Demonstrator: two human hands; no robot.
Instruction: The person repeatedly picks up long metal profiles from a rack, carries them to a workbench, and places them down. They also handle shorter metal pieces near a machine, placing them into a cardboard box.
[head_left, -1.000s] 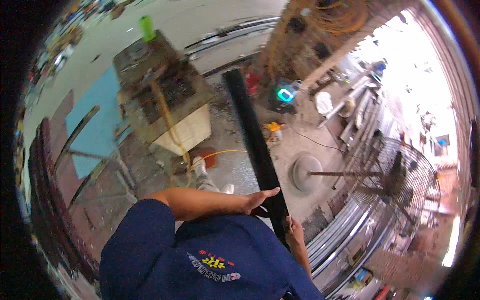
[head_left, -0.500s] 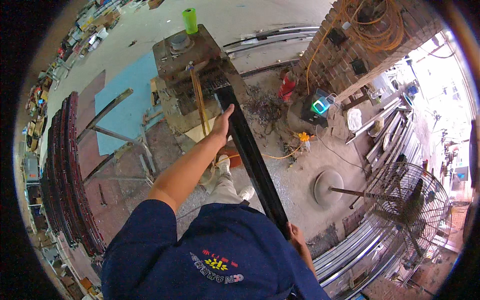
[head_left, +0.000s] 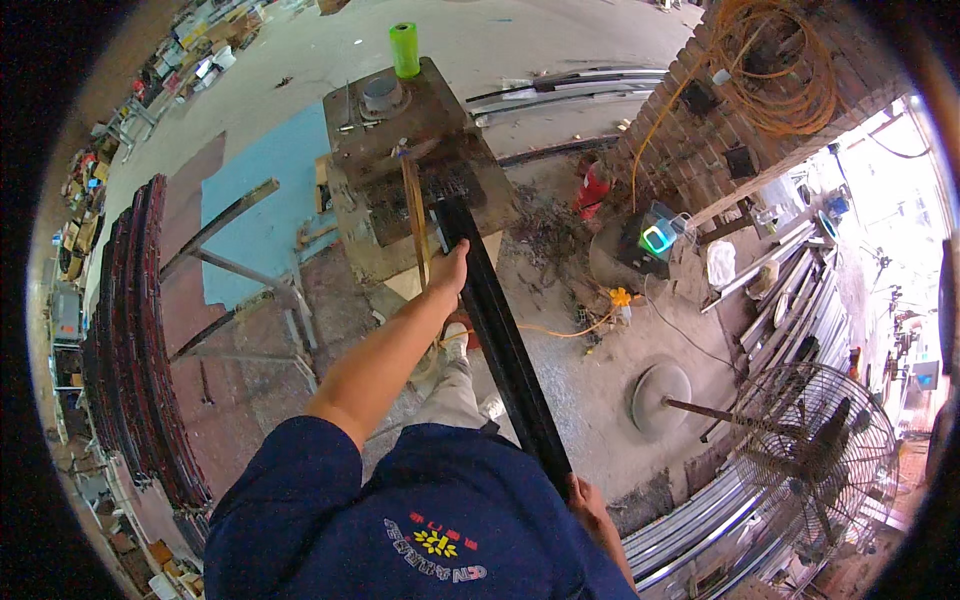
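A long black metal profile (head_left: 505,345) runs diagonally in front of me, from the work stand down to my right side. Near its far end, my left hand (head_left: 452,268) is closed around its left edge. Low down, beside my waist, my right hand (head_left: 588,500) grips the near end, with its fingers partly hidden. The far end of the profile overlaps the dark, grimy top of the metal work stand (head_left: 350,215). Just left of that end is a slim yellowish-brown upright bar (head_left: 415,215).
A green cylinder (head_left: 404,50) stands on the work stand's far end. Bundled dark red profiles (head_left: 125,330) lie left, near a metal frame (head_left: 235,260). At right are a caged fan (head_left: 820,435), a lit device (head_left: 657,238) and silver profiles (head_left: 690,520). An orange cord (head_left: 560,333) crosses the floor.
The profile's far end has drawn back slightly toward me and to the left relative to the work stand. Both hands keep their hold, and the whole view has shifted a little.
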